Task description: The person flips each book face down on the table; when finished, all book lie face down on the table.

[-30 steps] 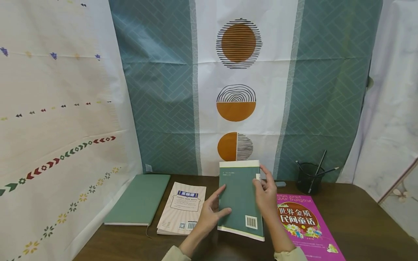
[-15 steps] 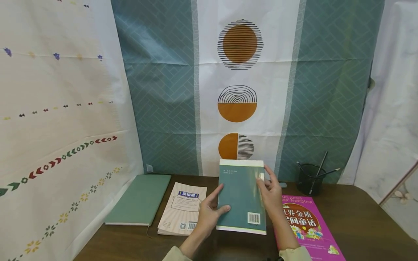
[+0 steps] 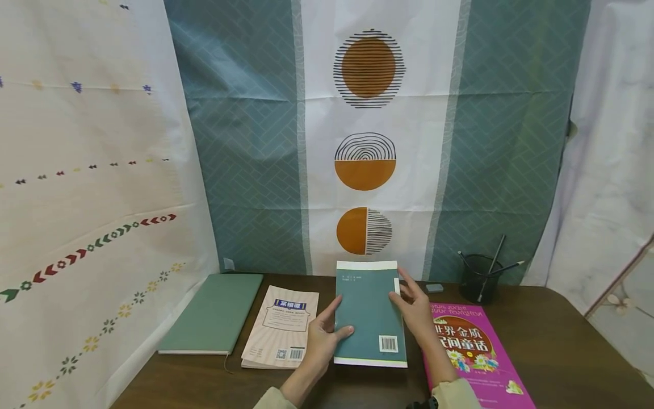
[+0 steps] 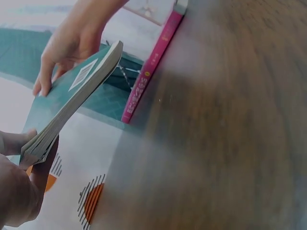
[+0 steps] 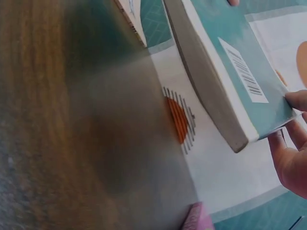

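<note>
A study corner, judging by the books (image 3: 368, 318), pencils (image 3: 506, 268) in a black pen holder (image 3: 476, 286), wooden worktop (image 3: 557, 346) and patterned cloth hangings (image 3: 245, 170).

A: What is everything resting on?

B: A dark brown wooden table (image 3: 567, 352), its far right corner rounded.

A: What lies on the left?

B: A green notebook (image 3: 210, 315), flat, a thin cord trailing from its near edge onto the wood. Just to its right, a pale striped book (image 3: 281, 328), barcode facing up.

A: And on the right?

B: A bright pink book (image 3: 477, 358) with a dark red oval and flowers on its cover. Beyond it stand a black pen cup (image 3: 477, 287) and, left of that, a small grey block (image 3: 434, 288).
</note>
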{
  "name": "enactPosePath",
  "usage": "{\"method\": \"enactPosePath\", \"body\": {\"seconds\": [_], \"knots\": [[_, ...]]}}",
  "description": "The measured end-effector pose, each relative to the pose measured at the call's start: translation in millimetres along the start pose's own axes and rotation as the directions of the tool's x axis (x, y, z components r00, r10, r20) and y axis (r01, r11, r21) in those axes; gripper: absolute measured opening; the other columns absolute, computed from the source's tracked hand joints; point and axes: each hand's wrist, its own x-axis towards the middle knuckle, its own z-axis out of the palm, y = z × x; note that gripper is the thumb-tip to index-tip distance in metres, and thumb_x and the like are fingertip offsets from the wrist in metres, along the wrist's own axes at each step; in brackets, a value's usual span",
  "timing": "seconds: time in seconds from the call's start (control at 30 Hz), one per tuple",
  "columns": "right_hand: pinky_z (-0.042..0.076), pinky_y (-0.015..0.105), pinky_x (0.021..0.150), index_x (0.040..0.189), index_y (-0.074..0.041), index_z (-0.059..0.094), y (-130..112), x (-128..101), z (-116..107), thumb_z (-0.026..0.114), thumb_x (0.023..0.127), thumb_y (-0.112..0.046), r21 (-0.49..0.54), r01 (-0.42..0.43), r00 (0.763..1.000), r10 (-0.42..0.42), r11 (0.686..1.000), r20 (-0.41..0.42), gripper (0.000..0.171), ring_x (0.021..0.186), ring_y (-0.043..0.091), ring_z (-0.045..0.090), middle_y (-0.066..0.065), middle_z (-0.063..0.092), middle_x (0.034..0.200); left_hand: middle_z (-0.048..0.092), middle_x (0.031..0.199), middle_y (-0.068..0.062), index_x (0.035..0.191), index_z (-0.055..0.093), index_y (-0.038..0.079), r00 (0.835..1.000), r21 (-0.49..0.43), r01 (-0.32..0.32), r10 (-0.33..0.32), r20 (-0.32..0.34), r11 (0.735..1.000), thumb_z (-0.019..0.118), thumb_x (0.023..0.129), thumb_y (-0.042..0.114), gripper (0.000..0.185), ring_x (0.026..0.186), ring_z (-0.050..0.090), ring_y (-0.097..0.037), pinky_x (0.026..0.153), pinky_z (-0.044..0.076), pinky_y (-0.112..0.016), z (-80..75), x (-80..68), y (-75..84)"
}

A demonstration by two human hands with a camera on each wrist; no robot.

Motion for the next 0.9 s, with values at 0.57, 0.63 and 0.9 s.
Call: {"method": "enactPosePath", "body": {"seconds": [0.57,0.63,0.9], "knots": [[0.055,0.031,0.082,0.155,-0.015,0.025,33.2,2.2,5.5,0.060,0.091,-0.002,-0.001,-0.106,0.989,0.106,0.994,0.105,0.075,0.117,0.034,0.062,0.025,0.047,0.145,0.041,0.148,-0.029,0.146,0.044,0.006,0.990,0.044,0.129,-0.131,0.043,0.991,0.074,0.077,-0.004,0.076,0.108,0.067,-0.031,0.078,0.061,-0.037,-10.6,7.7,-13.1],[0.053,0.036,0.090,0.156,-0.015,0.024,41.0,2.6,9.0,0.060,0.091,-0.002,0.013,-0.115,0.987,0.113,0.993,0.112,0.074,0.128,0.041,0.052,0.026,0.043,0.147,0.044,0.146,-0.030,0.146,0.044,0.006,0.989,0.050,0.144,-0.145,0.033,0.988,0.074,0.077,-0.004,0.076,0.104,0.068,-0.027,0.077,0.061,-0.037,-12.2,7.5,-16.4],[0.048,0.037,0.098,0.156,-0.014,0.024,54.1,2.7,14.5,0.062,0.089,0.001,0.040,-0.139,0.983,0.133,0.989,0.128,0.079,0.135,0.042,0.044,0.024,0.041,0.150,0.052,0.135,-0.032,0.145,0.043,0.002,0.990,0.051,0.143,-0.143,0.001,0.988,0.073,0.075,-0.006,0.077,0.099,0.068,-0.023,0.076,0.061,-0.036,-10.8,5.9,-24.1]]}}
